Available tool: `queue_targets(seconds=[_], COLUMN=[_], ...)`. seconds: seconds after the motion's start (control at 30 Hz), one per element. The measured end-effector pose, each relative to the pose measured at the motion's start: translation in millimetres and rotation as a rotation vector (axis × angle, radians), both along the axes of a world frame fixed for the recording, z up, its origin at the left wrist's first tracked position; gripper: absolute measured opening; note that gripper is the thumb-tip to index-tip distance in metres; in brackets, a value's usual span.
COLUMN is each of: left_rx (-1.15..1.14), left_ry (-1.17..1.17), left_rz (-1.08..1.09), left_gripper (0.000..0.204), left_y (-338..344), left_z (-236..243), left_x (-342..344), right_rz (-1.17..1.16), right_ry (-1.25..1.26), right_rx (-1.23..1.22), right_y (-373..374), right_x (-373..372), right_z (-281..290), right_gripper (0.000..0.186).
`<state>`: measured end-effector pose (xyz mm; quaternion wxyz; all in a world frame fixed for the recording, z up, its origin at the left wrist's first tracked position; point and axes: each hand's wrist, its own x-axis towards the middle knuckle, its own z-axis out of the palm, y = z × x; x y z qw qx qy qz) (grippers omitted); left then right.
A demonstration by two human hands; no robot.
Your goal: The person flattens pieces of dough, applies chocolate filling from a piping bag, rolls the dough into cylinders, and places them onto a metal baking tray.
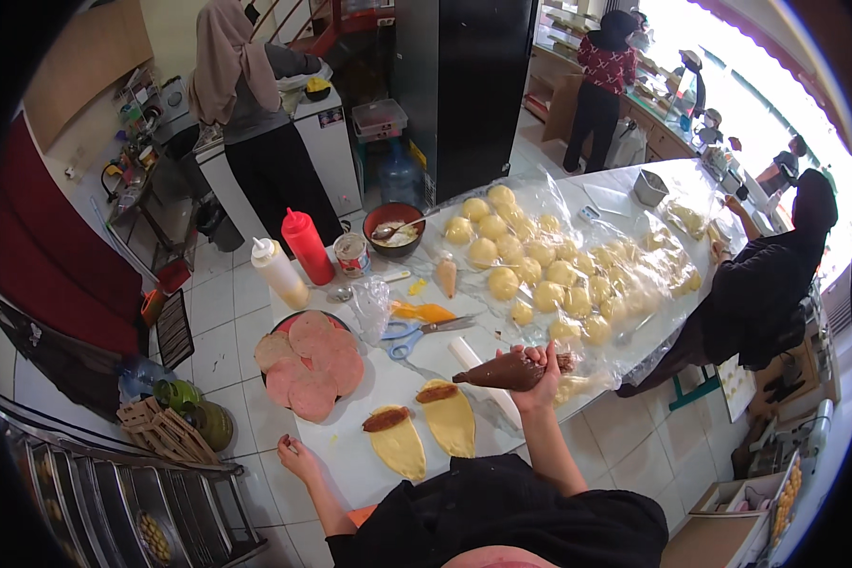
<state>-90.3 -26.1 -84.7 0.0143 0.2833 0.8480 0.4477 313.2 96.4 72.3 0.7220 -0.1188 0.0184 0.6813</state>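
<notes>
The right hand (540,379) grips a brown piping bag (498,373) (seemingly chocolate-filled) near two dough ovals (450,424).

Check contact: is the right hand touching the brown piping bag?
Touching. The head view shows it: the right hand grips the brown piping bag near its wide end, with no gap between them.

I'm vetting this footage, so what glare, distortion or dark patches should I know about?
Head view: the bright opening at upper right is washed out; head view: glare on the plastic sheet veils some dough balls; head view: corners are black, straight edges bend fisheye-style, yet the piping bag reads clearly.
</notes>
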Motion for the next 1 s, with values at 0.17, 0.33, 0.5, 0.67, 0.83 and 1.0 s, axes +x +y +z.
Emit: queue_targets(seconds=[0.17, 0.33, 0.5, 0.67, 0.83, 1.0], left_rx=[0.011, 0.011, 0.000, 0.006, -0.028, -0.008], left_ry=[-0.029, -0.014, 0.009, 0.006, 0.046, 0.054], left_rz=[0.011, -0.006, -0.031, -0.026, -0.037, -0.025], left_gripper=[0.025, 0.025, 0.025, 0.025, 0.024, 0.026], left_y=[-1, 0, -3, -1, -1, -5], left_z=[3, 0, -9, -13, -10, -16], left_x=[1, 2, -6, -7, -6, -12], right_rz=[0.041, 0.011, 0.002, -0.007, -0.026, -0.017], right_ry=[0.005, 0.012, 0.016, 0.037, 0.027, 0.035], right_rx=[0.067, 0.015, 0.000, 0.009, -0.003, 0.014], right_y=[0, 1, 0, 0, -4, -4], right_x=[1, 0, 1, 4, 8, 5], right_z=[-7, -4, -1, -1, -2, -1], right_gripper=[0.044, 0.045, 0.044, 0.043, 0.043, 0.043])
